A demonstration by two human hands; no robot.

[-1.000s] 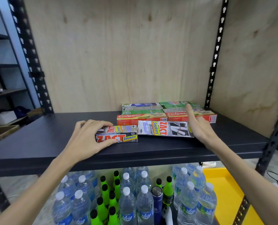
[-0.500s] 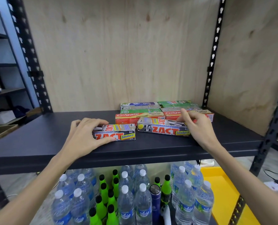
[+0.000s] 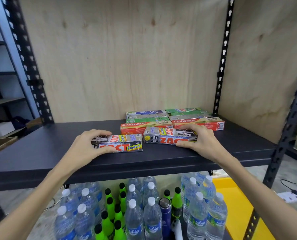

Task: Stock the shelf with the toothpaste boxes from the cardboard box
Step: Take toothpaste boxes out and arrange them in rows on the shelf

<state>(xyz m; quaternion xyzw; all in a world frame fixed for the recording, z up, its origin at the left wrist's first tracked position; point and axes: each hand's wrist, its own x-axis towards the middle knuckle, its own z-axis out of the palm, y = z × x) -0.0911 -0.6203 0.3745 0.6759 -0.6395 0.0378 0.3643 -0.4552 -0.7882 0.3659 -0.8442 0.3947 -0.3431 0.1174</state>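
Two Zact toothpaste boxes lie end to end on the dark shelf board (image 3: 40, 149). My left hand (image 3: 85, 146) grips the left end of the left Zact box (image 3: 125, 144), fingers over its top and thumb on its front. My right hand (image 3: 201, 141) grips the right end of the right Zact box (image 3: 166, 136) the same way. Behind them lie two red Colgate boxes (image 3: 198, 122) and a row of green and blue toothpaste boxes (image 3: 151, 115) near the plywood back. The cardboard supply box is out of sight.
Black perforated uprights (image 3: 222, 58) frame the bay, with plywood behind and to the right. Below the shelf stand several water bottles (image 3: 135, 219), green bottles (image 3: 109, 215) and a dark flask (image 3: 165, 213). A yellow surface (image 3: 237, 205) lies at the lower right.
The right Zact box has been tipped from lying flat onto its long edge, and my right hand now wraps its right end. My left hand stays on the left box.
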